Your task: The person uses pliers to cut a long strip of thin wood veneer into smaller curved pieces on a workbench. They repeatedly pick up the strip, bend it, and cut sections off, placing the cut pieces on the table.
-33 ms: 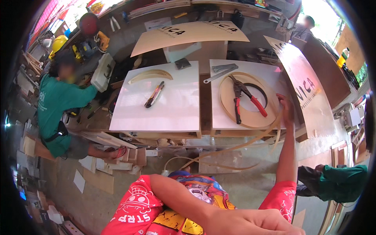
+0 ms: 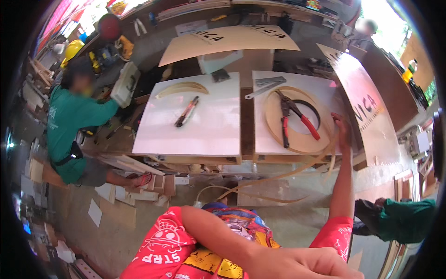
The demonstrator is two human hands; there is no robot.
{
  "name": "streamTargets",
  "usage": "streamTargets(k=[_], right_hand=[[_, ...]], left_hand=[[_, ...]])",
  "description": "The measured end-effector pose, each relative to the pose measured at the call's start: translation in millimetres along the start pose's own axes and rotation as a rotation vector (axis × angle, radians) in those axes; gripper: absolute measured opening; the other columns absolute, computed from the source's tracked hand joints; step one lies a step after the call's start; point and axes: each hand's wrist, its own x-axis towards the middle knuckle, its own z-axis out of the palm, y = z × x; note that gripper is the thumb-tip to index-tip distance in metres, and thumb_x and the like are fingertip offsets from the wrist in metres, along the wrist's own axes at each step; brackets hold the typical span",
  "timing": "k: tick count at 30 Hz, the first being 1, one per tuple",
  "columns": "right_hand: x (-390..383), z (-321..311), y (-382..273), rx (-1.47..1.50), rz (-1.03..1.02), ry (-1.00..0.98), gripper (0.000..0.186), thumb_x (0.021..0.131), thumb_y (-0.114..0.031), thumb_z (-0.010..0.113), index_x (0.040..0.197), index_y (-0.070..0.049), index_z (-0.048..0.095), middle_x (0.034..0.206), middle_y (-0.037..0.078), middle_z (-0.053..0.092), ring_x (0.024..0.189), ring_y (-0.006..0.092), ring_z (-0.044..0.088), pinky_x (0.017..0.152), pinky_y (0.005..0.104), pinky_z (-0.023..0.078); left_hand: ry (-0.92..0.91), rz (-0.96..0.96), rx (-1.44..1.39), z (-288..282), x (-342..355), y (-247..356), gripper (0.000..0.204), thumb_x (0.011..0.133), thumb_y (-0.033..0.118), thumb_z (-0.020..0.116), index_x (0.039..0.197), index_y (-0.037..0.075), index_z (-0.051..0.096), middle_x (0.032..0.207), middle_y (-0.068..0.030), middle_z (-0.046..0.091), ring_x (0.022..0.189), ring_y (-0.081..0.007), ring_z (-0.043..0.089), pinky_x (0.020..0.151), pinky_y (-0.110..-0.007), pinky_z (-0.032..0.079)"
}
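Observation:
My right hand (image 2: pixel 343 131) is at the right edge of the right white board (image 2: pixel 269 103), fingers bent around a pale strip of edge banding (image 2: pixel 288 173) that hangs off the front. A coil of the same banding (image 2: pixel 274 122) lies on that board, with red-handled snips (image 2: pixel 293 116) and a dark ring (image 2: pixel 312 108) on it. Across my body reaches my left arm; my left hand (image 2: pixel 316 263) is closed at the lower edge, partly cut off, and whatever it may hold is hidden. A utility knife (image 2: pixel 187 111) and a curved banding piece (image 2: pixel 183 87) lie on the left white board (image 2: pixel 158 132).
A grey metal tool (image 2: pixel 265 87) lies behind the coil. Printed sheets stand at the back (image 2: pixel 232 39) and right (image 2: pixel 367 104). A co-worker in green (image 2: pixel 69 121) sits at left by a case (image 2: pixel 125 83); another person (image 2: pixel 404 218) is at lower right. Wood offcuts (image 2: pixel 139 188) litter the floor.
The whole view has shifted slightly, so the boards appear a little farther right. Both hands keep nearly the same positions; nothing has been picked up or let go.

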Motion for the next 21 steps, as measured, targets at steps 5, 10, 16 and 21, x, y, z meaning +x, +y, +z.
streamTargets(k=[5,10,16,21], right_hand=[[3,-4,5,-0.037,0.0,0.04,0.049,0.098,-0.018,0.049,0.137,-0.001,0.074,0.133,0.019,0.075,0.127,0.0287,0.067,0.114,0.0403,0.046],[7,-3,12,-0.005,-0.003,-0.003,0.051,0.099,-0.019,0.048,0.141,-0.002,0.072,0.134,0.018,0.073,0.128,0.029,0.065,0.116,0.04,0.044],[4,-5,9,0.034,0.027,0.007,0.052,0.098,-0.021,0.049,0.141,-0.001,0.072,0.132,0.017,0.073,0.127,0.0275,0.064,0.118,0.0394,0.041],[5,3,-2,0.042,0.033,-0.006,0.052,0.098,-0.021,0.049,0.14,0.001,0.071,0.131,0.018,0.073,0.126,0.0263,0.064,0.118,0.0385,0.04]], left_hand=[[-0.023,0.001,-0.103,-17,6,-8,0.025,0.111,0.014,0.067,0.12,-0.007,0.076,0.115,-0.0156,0.08,0.108,-0.0207,0.076,0.096,-0.034,0.058],[-0.099,0.055,-0.176,-26,11,-16,0.02,0.106,0.007,0.073,0.119,-0.006,0.077,0.112,-0.0146,0.08,0.105,-0.0196,0.076,0.093,-0.032,0.059],[-0.104,-0.012,-0.18,-28,15,-15,0.019,0.103,0.005,0.076,0.118,-0.006,0.077,0.109,-0.0133,0.08,0.099,-0.0177,0.077,0.088,-0.03,0.06],[-0.081,0.002,-0.186,-28,16,-17,0.018,0.101,0.006,0.078,0.116,-0.005,0.077,0.106,-0.0115,0.081,0.095,-0.0152,0.077,0.083,-0.028,0.06]])
